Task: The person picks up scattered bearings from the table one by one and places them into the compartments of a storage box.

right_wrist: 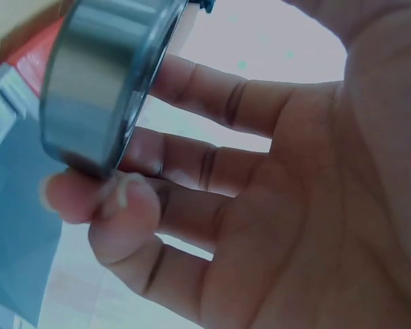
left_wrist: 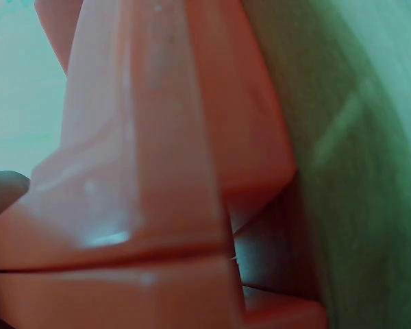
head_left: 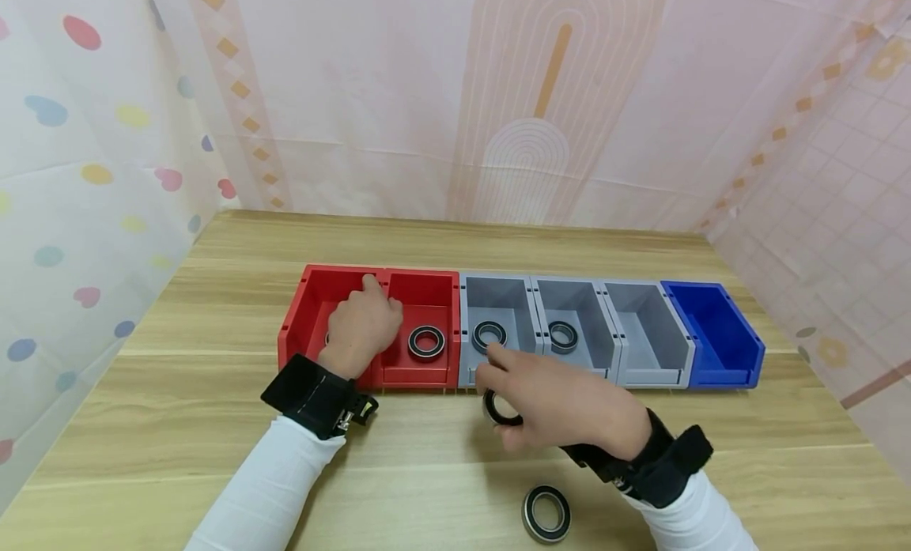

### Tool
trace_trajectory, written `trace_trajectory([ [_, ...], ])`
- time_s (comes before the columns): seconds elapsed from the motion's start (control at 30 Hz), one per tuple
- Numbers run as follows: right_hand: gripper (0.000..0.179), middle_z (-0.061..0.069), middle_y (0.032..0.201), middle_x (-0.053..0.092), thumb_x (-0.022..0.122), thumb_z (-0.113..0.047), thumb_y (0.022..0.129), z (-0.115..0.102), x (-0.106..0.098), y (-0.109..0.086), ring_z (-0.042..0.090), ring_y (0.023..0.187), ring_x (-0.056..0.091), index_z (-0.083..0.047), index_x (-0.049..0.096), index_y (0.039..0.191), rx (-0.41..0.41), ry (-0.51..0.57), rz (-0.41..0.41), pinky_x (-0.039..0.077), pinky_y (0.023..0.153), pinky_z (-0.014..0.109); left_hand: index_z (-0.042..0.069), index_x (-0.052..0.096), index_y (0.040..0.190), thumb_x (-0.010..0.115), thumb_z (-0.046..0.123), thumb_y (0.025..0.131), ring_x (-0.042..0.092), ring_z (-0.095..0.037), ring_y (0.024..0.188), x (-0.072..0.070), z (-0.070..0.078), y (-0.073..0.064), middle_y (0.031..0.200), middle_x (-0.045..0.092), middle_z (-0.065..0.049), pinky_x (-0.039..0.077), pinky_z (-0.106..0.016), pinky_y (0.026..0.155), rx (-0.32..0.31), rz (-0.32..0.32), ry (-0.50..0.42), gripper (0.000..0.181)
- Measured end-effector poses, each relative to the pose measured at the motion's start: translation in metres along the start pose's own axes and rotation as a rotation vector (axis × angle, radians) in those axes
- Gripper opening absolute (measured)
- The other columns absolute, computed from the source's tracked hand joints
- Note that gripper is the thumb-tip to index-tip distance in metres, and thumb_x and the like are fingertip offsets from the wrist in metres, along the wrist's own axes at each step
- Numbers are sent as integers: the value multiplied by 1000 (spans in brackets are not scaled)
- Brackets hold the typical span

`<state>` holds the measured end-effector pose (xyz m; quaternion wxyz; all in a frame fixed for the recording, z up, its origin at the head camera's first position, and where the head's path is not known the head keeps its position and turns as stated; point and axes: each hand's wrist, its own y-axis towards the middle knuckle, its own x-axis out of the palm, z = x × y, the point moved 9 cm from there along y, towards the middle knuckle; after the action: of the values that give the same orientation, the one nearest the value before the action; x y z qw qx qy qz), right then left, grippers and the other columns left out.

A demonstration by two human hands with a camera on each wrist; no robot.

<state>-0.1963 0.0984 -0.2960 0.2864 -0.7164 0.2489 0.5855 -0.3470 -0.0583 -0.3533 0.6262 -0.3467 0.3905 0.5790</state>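
Note:
My right hand (head_left: 562, 397) holds a ball bearing (head_left: 501, 409) in front of the grey bins. In the right wrist view, fingertips (right_wrist: 123, 219) touch the rim of this bearing (right_wrist: 99, 82), tilted on edge. My left hand (head_left: 364, 326) reaches over the leftmost red bin (head_left: 293, 318), by the divider with the second red bin (head_left: 421, 294). Most of its fingertips are hidden, and whether they grip anything is unclear. The left wrist view shows a fingertip (left_wrist: 7, 192) against red bin plastic (left_wrist: 157, 137). A bearing (head_left: 426, 343) lies in the second red bin.
Bearings lie in the first grey bin (head_left: 489, 337) and second grey bin (head_left: 563, 337). A third grey bin (head_left: 644, 326) and a blue bin (head_left: 719, 330) finish the row. Another bearing (head_left: 546, 514) rests on the wooden table (head_left: 427, 472) near the front. Patterned curtains (head_left: 356, 100) surround the table.

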Motion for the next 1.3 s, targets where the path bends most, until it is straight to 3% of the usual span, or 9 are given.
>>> trace_trajectory([
  [0.3, 35, -6, 90, 41, 66, -33, 77, 24, -18, -9, 7, 59, 46, -15, 56, 105, 81, -27, 112, 42, 55, 19, -3, 38, 111, 52, 27, 88, 51, -21, 48, 1, 0, 0, 62, 52, -12, 47, -30, 45, 8, -3, 6, 41],
  [0.53, 34, -1, 91, 45, 66, -31, 77, 40, -30, -16, 7, 57, 43, -13, 57, 104, 95, -6, 190, 41, 54, 21, -4, 37, 113, 52, 28, 88, 51, -21, 48, 1, 0, 0, 62, 52, -12, 47, -31, 45, -1, -4, 5, 42],
  [1.0, 38, 1, 96, 48, 67, -29, 76, 90, -44, -36, 13, 66, 46, -11, 60, 108, 315, 30, 238, 42, 57, 27, -4, 37, 113, 50, 28, 89, 51, -22, 47, 1, 0, 1, 62, 51, -12, 46, -30, 43, -1, -4, 9, 42],
  [1.3, 36, 3, 93, 46, 66, -23, 76, 117, -52, -53, 15, 67, 46, -8, 59, 108, 378, 101, 276, 41, 57, 29, -4, 38, 110, 51, 28, 88, 51, -21, 46, 0, -1, 0, 60, 51, -11, 46, -30, 43, 14, 1, 16, 41],
])
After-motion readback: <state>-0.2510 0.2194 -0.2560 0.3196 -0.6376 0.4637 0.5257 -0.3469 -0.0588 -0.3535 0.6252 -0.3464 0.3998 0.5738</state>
